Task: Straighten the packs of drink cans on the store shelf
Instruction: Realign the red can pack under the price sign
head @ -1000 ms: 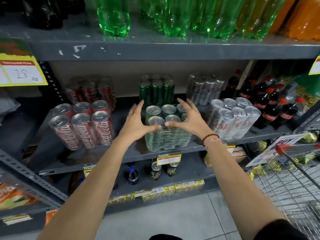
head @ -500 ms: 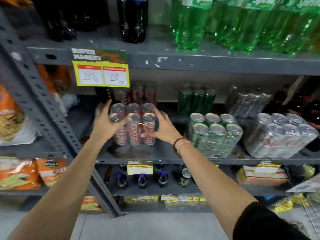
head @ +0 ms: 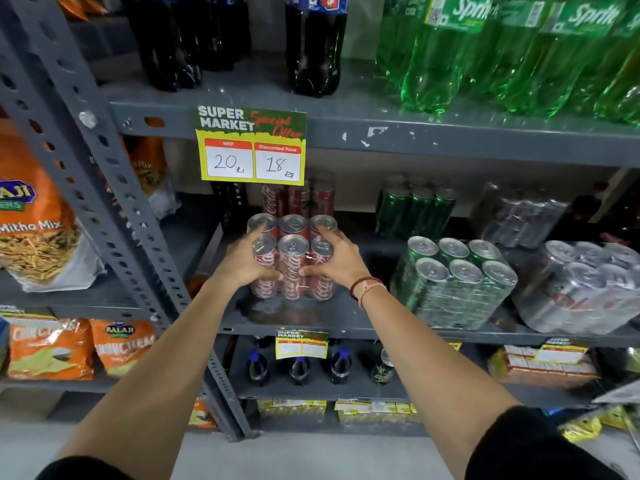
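A shrink-wrapped pack of red cola cans (head: 293, 268) stands upright on the grey middle shelf (head: 346, 323). My left hand (head: 242, 261) grips its left side and my right hand (head: 337, 263) grips its right side, thumbs across the front. A second red pack (head: 299, 197) stands behind it. To the right sit a green can pack (head: 453, 282), slightly turned, and a silver can pack (head: 581, 289) leaning to the right. More green (head: 415, 209) and silver (head: 516, 213) packs stand at the back.
A perforated grey upright post (head: 114, 209) runs down the left of the bay. A yellow price tag (head: 251, 147) hangs from the upper shelf edge, above the red cans. Large dark and green bottles stand on the top shelf. Snack bags fill the left bay; small bottles stand below.
My hands left the green pack, moved left and closed on the red cola pack. The view shifted left and closer, and the red pack now stands squarer to the shelf front.
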Demonstrator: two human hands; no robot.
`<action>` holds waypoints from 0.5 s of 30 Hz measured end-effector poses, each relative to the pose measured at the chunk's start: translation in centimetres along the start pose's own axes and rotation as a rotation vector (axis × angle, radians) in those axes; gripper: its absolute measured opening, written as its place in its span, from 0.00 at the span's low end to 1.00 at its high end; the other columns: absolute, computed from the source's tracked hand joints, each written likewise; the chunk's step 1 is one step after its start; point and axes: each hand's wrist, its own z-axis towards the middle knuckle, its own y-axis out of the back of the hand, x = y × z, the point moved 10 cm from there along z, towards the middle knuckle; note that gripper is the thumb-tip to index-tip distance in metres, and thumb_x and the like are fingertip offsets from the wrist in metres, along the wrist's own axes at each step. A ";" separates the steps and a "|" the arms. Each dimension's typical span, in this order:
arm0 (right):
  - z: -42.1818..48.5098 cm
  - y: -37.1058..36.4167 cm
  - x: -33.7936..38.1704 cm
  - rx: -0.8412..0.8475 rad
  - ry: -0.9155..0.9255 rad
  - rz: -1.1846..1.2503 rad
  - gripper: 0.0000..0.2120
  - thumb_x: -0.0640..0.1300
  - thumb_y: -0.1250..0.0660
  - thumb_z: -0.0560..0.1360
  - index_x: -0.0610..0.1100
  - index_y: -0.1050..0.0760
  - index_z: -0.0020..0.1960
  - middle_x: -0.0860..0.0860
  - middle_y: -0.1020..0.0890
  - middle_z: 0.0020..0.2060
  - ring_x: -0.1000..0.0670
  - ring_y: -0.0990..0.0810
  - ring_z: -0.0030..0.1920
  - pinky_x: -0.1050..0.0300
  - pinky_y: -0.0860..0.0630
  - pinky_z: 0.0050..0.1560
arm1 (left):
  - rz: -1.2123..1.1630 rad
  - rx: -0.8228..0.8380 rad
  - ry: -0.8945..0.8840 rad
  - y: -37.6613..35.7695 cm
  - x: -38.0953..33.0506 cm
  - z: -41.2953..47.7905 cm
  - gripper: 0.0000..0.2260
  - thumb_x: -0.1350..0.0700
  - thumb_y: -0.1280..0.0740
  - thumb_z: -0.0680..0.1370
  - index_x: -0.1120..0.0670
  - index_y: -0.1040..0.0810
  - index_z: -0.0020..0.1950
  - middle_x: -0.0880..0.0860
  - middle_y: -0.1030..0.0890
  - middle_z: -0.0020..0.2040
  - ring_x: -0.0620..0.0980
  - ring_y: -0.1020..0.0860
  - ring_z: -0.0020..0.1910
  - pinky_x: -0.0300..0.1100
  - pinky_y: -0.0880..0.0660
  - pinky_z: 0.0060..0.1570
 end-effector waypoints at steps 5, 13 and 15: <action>-1.6 0.0 -0.1 -0.003 0.018 -0.026 0.48 0.57 0.19 0.57 0.58 0.38 0.72 0.45 0.34 0.73 0.41 0.34 0.72 0.43 0.34 0.71 | 0.020 -0.018 -0.020 0.1 -0.3 -1.7 0.51 0.56 0.18 0.57 0.43 0.42 0.74 0.55 0.31 0.72 0.56 0.33 0.71 0.51 0.34 0.69; -4.3 0.3 0.3 0.003 0.045 -0.027 0.48 0.57 0.19 0.57 0.58 0.38 0.73 0.47 0.33 0.72 0.42 0.32 0.70 0.43 0.34 0.70 | 0.042 -0.012 -0.017 0.0 -0.2 -4.3 0.51 0.54 0.18 0.57 0.43 0.41 0.74 0.56 0.28 0.69 0.55 0.32 0.70 0.51 0.35 0.70; -4.8 0.3 0.3 0.001 0.041 -0.019 0.49 0.57 0.19 0.57 0.58 0.38 0.73 0.47 0.33 0.72 0.41 0.32 0.70 0.43 0.34 0.70 | 0.048 -0.010 -0.015 0.0 -0.2 -4.8 0.51 0.53 0.18 0.57 0.43 0.41 0.75 0.56 0.28 0.70 0.55 0.33 0.71 0.51 0.36 0.70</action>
